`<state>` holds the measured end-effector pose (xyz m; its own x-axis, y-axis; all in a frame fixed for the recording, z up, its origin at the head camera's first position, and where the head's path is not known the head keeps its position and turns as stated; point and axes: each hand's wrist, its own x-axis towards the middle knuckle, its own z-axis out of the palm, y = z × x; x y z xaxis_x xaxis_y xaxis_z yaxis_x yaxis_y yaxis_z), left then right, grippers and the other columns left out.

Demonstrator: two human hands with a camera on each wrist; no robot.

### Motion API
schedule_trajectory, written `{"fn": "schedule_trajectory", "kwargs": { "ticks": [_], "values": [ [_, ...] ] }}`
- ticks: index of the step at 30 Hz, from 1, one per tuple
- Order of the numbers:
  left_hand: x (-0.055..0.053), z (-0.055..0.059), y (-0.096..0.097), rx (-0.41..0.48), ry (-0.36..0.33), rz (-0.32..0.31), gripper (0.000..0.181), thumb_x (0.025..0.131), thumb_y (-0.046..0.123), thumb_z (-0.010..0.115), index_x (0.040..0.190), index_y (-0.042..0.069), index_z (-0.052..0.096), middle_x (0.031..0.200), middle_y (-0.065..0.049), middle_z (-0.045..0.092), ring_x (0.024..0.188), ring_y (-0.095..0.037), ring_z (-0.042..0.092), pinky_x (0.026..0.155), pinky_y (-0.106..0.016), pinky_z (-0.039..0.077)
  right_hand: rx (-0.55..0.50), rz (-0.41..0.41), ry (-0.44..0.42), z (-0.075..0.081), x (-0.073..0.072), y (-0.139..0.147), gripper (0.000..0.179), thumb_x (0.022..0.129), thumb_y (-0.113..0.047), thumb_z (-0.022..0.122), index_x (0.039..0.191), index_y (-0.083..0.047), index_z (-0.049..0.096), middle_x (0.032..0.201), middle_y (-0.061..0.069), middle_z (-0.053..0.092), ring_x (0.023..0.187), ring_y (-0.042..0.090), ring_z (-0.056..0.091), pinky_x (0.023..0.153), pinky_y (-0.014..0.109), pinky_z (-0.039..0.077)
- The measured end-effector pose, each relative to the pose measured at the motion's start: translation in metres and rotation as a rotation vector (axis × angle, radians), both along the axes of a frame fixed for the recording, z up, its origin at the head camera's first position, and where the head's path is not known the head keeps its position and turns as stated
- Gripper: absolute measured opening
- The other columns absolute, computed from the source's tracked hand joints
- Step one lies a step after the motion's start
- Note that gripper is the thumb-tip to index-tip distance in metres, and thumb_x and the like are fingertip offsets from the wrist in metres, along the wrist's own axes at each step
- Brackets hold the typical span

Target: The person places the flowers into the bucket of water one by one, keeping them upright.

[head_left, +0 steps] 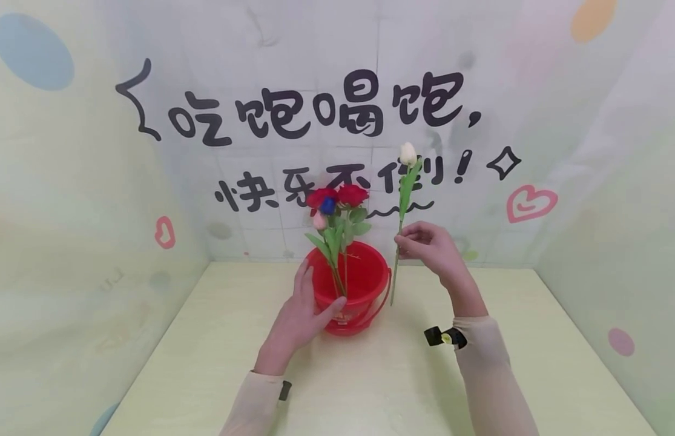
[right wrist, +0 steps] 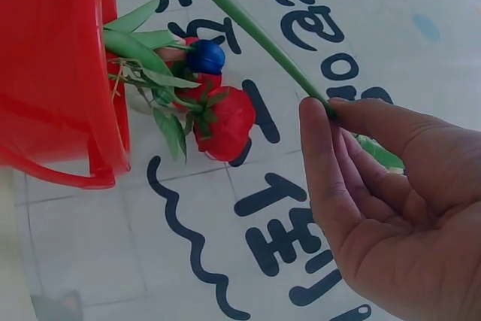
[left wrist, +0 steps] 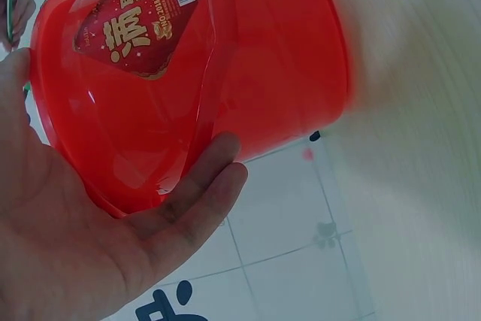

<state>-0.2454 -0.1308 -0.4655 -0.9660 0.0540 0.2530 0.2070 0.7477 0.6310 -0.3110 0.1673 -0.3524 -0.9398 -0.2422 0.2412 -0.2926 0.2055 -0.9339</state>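
Note:
A red plastic bucket (head_left: 350, 321) stands upright on the table, its handle hanging down the side. My left hand (head_left: 293, 318) grips it at the rim from the left, thumb at the front and fingers round the outer wall (left wrist: 270, 58). Inside the bucket are red roses (head_left: 352, 194), a small blue flower (right wrist: 205, 57) and a pink tulip (head_left: 319, 220) with green leaves. To the right of the bucket, my right hand (head_left: 432, 248) pinches the green stem (right wrist: 252, 28) of a white tulip (head_left: 408, 154) between thumb and fingers. That tulip is upright, its stem end outside the bucket.
The pale table (head_left: 206, 351) is bounded by a patterned backdrop (head_left: 293, 48) with large black lettering behind and hangings on both sides. A gold-printed label (left wrist: 139, 28) is stuck on the bucket's front. A black strap (head_left: 454, 338) circles the right wrist.

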Motion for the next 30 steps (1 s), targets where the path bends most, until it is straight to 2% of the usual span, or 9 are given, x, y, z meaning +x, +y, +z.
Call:
{"fn": "schedule_trajectory", "kwargs": {
  "ticks": [6,13,18,22,26,30],
  "values": [
    [-0.002,0.000,0.000,0.005,0.016,-0.003,0.121,0.085,0.081,0.065,0.171,0.021,0.004,0.169,-0.002,0.027,0.137,-0.031,0.054,0.085,-0.049,0.064,-0.040,0.013,0.024,0.010,-0.008,-0.015,0.028,0.099,-0.013,0.075,0.117,0.007,0.067,0.108,0.025,0.070,0.082,0.021,0.076,0.083,0.039,0.064],
    [-0.001,0.001,0.002,0.015,0.004,0.006,0.121,0.086,0.078,0.068,0.171,0.021,0.004,0.166,-0.004,0.033,0.138,-0.032,0.053,0.085,-0.050,0.064,-0.082,0.034,0.025,0.006,-0.019,-0.031,0.028,0.099,-0.015,0.076,0.116,0.006,0.068,0.105,0.022,0.071,0.085,0.025,0.076,0.084,0.039,0.064],
    [0.002,0.002,0.001,0.007,-0.001,0.005,0.121,0.086,0.077,0.068,0.171,0.021,0.003,0.167,-0.005,0.031,0.139,-0.032,0.053,0.085,-0.050,0.064,-0.120,0.016,0.023,0.003,-0.026,-0.046,0.024,0.099,-0.013,0.075,0.114,0.004,0.069,0.102,0.020,0.071,0.086,0.028,0.076,0.083,0.038,0.064],
    [0.002,0.002,0.001,0.013,0.005,0.001,0.122,0.085,0.079,0.067,0.171,0.021,0.003,0.168,-0.005,0.030,0.140,-0.031,0.052,0.086,-0.050,0.064,-0.090,-0.008,0.044,-0.003,-0.032,-0.061,0.022,0.100,-0.011,0.074,0.114,0.004,0.069,0.103,0.020,0.072,0.086,0.028,0.077,0.084,0.040,0.064],
    [0.002,0.002,0.001,0.013,0.008,0.001,0.122,0.085,0.080,0.066,0.171,0.021,0.003,0.169,-0.005,0.030,0.140,-0.031,0.052,0.086,-0.050,0.064,-0.038,0.003,0.058,-0.012,-0.035,-0.075,0.020,0.100,-0.009,0.073,0.113,0.005,0.069,0.104,0.022,0.073,0.085,0.028,0.077,0.085,0.045,0.064],
    [0.002,0.002,0.001,0.002,0.000,0.002,0.122,0.085,0.081,0.065,0.171,0.020,0.002,0.168,-0.004,0.030,0.139,-0.030,0.053,0.086,-0.050,0.064,0.023,0.014,0.050,-0.024,-0.038,-0.085,0.017,0.099,-0.009,0.074,0.110,0.003,0.070,0.101,0.020,0.075,0.082,0.028,0.077,0.082,0.042,0.065]
  ]
}}
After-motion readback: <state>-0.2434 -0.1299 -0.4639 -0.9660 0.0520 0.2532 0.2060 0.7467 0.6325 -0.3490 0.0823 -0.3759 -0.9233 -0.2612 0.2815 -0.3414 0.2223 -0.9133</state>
